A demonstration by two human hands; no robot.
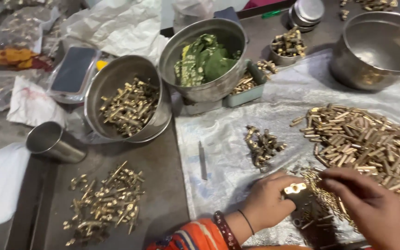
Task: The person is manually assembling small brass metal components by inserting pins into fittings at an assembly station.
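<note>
You pinch a small brass fitting [295,188] between the curled fingers of your left hand [268,202], low on the clear plastic sheet [228,129]. Your right hand [371,208] sits just beside it, fingers bent over a heap of thin brass pins [322,194]; whether it grips one you cannot tell. To the right spreads a big pile of brass tubes [371,143]. A small cluster of assembled parts [262,146] lies just above your left hand. Farther left stand a steel bowl of brass pieces [128,104] and a steel cup [52,141].
</note>
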